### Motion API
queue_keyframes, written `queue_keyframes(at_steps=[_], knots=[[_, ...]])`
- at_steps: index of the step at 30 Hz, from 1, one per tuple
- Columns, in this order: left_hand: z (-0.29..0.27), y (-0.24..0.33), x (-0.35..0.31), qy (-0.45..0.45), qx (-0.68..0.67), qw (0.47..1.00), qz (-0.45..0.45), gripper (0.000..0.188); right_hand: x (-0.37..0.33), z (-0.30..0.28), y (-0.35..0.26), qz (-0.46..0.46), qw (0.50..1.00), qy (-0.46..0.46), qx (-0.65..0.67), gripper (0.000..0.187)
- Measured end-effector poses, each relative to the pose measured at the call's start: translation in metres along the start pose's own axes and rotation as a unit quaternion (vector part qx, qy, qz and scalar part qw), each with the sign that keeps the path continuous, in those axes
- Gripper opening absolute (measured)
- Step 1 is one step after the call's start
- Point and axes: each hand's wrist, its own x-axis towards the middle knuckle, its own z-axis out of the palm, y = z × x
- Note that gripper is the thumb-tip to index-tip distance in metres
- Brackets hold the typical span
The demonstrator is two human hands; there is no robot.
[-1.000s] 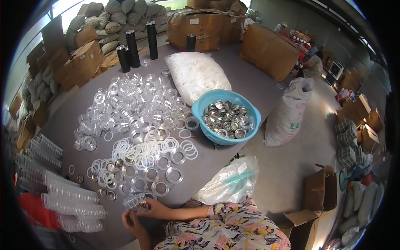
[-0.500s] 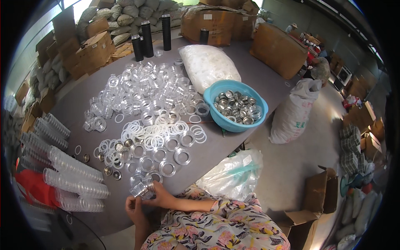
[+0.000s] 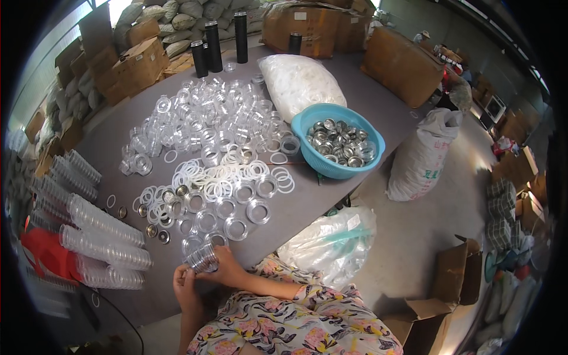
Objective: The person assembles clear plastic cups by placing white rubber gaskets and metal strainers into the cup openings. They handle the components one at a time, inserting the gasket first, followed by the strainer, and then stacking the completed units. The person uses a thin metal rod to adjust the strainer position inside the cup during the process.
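Both sets of fingers are clamped on a short stack of clear plastic lids: the left hand at its near end, the right hand along its side, over the desk edge. It looks light, slick and apt to slide apart, so gripping both ends seems safest. Loose clear rings lie just beyond.

Bare table ahead; clear rings and stacked lids leftward.
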Motion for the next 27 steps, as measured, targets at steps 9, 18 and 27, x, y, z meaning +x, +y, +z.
queue_keyframes(at_steps=[9,18,27], knots=[[0.006,-0.003,-0.001,-0.051,-0.067,0.996,-0.023,0.014,-0.012,-0.001,0.011,-0.024,1.0,-0.014,-0.003,0.035],[-0.024,-0.015,0.009,-0.08,-0.08,0.993,-0.044,0.014,-0.005,0.006,0.004,-0.035,0.998,-0.045,0.008,0.03],[-0.028,0.001,-0.002,0.004,-0.048,0.996,-0.078,0.017,-0.001,0.012,-0.003,0.012,0.997,-0.051,0.053,0.032]])
